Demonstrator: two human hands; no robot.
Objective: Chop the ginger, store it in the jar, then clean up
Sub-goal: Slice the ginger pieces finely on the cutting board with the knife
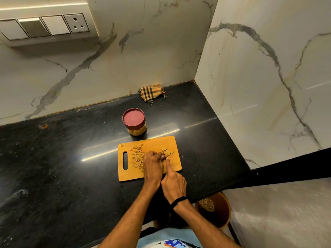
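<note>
This is a kitchen in a home. It has a shiny black counter (62, 149), white marble walls (125, 59), a switch panel with a plug socket (44, 26), a wooden cutting board (132, 174) and a checked cloth (152, 93).

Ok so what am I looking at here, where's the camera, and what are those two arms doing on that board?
No machine here: these are a person's two bare hands, filmed by one wide camera worn on the head, looking down. On the black counter lies a wooden board with ginger cut into strips and chunks. The left hand curls over the ginger; the right hand grips a small knife, forefinger along its back. Behind the board stands a jar with its red lid on, and a checked cloth lies by the wall. A bin sits below the counter edge.
</note>
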